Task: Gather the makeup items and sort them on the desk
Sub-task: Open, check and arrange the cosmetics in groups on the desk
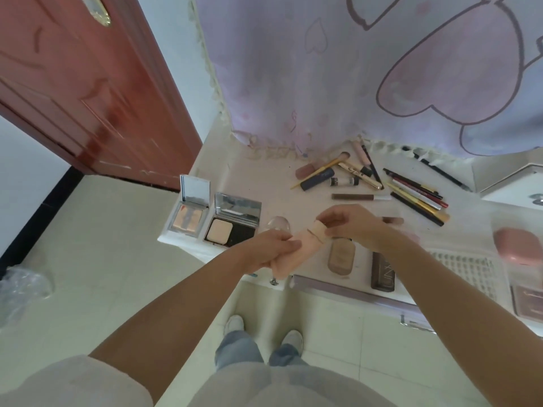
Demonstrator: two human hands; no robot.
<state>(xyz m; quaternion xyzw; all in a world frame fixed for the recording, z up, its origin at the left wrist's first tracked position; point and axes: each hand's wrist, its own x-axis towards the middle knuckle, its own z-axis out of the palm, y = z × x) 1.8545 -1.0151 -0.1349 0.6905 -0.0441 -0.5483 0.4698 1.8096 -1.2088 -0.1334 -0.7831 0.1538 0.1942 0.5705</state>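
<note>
Over the front edge of the white desk [264, 177], both my hands hold a peach tube [308, 237]. My left hand [271, 249] grips its lower end. My right hand [351, 224] pinches its upper, cap end. Two open powder compacts [188, 221] [230, 230] lie at the desk's left. A beige foundation bottle [339, 258] and a brown palette [382, 271] lie under my right arm. Brushes, tubes and a dark lipstick [317, 179] are heaped at the back. Several pencils [417, 195] lie side by side to the right.
A purple cartoon cloth [323, 69] hangs behind the desk. A red door [88, 92] stands at left. A pink case [517, 249] and a white grid tray [467, 268] sit at the right. A clear round object [277, 224] rests near my left hand.
</note>
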